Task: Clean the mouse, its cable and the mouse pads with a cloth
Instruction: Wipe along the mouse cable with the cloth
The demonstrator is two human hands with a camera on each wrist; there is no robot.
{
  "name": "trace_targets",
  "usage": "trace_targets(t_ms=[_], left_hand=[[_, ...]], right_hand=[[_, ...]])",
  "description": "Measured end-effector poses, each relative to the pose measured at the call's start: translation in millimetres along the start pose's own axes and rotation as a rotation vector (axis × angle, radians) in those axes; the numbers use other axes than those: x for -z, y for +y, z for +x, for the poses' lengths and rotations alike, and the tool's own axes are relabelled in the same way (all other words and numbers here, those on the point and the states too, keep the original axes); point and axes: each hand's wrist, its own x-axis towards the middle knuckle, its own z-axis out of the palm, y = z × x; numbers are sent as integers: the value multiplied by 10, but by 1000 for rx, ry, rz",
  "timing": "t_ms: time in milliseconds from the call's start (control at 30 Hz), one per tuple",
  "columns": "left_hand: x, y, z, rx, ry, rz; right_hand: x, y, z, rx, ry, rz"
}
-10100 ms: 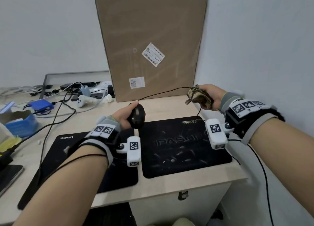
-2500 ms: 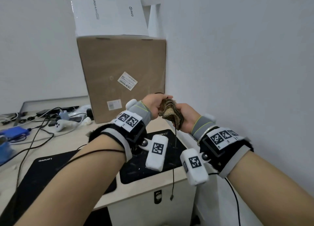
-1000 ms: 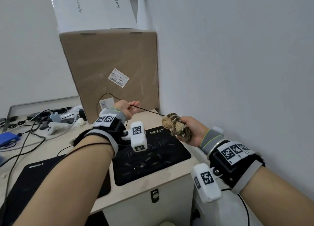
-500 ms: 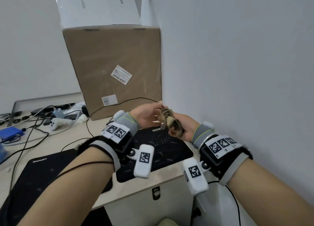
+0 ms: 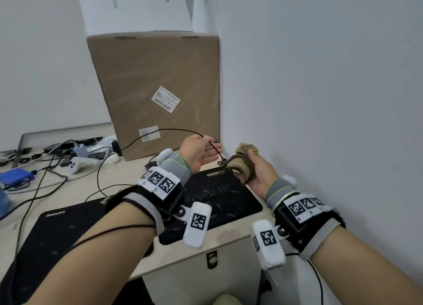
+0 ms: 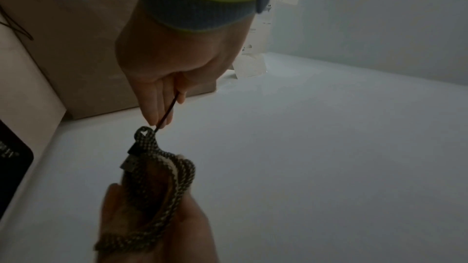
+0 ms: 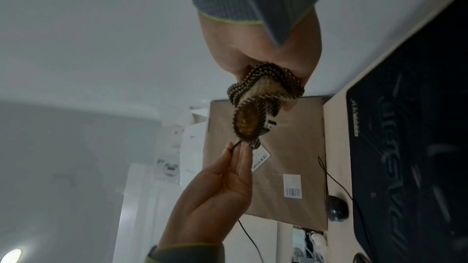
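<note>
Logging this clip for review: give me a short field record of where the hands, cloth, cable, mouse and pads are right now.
left hand: pinches the cable, fingers mostly extended
right hand: grips the bunched cloth
cloth: wrapped round the cable's end; USB plug pokes out
cable: arcs from the left hand down toward the desk
mouse: on the desk by the cardboard box, hidden in the head view
mouse pads: Pason pad under the hands; Lenovo pad to its left
stage: cable wipe

Cardboard box [image 5: 155, 94] — white box [image 5: 135, 7] on top
</note>
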Motion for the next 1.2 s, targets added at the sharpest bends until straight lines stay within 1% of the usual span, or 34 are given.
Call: trace_targets(t_ms=[133,200,333,433,467,500,567,667,733,767,833,900,1000,1100,1200], left_hand=[[13,-39,-7,-28,17,-7],[1,-66,-7,-26,25,-41],[5,-100,-9,-35,82,-102],[52,-93,5,-47,135,-120],[73,-90,18,-53,151,-115],[91,-83,23,-57,161,-110],[109,-75,28,-62,165,-108],[55,-68,20,-74,139,-97],[-4,-80,31,-80,146,-62],[-22,-86,38,-82,159,-49],[-27,-96,64,-73,167,-55],[-8,-109,89,-59,160,-56],[6,-114,102,-56,150,-61],[7,-107,125,-43,187,-56],[32,-82,171,13,228,-119]], right_hand=[[-82,-68,-20,274,13,-248],[-144,-113,-62,367,-1,-348],[-195,-158,-104,481,0,-492],[-154,-199,-96,541,111,-550],[-129,-217,-91,551,135,-564],[-110,-230,-91,551,128,-586],[-102,-211,-108,527,41,-714],[-180,-93,-148,492,-103,-988],[-255,-7,-183,478,-163,-1106],[-291,24,-198,486,-164,-1166],[-340,58,-211,529,-119,-1268],[-359,60,-199,553,-75,-1317],[-352,21,-171,545,-63,-1399],[-367,-17,-159,547,-40,-1494],[-390,-26,-99,518,38,-1629]])
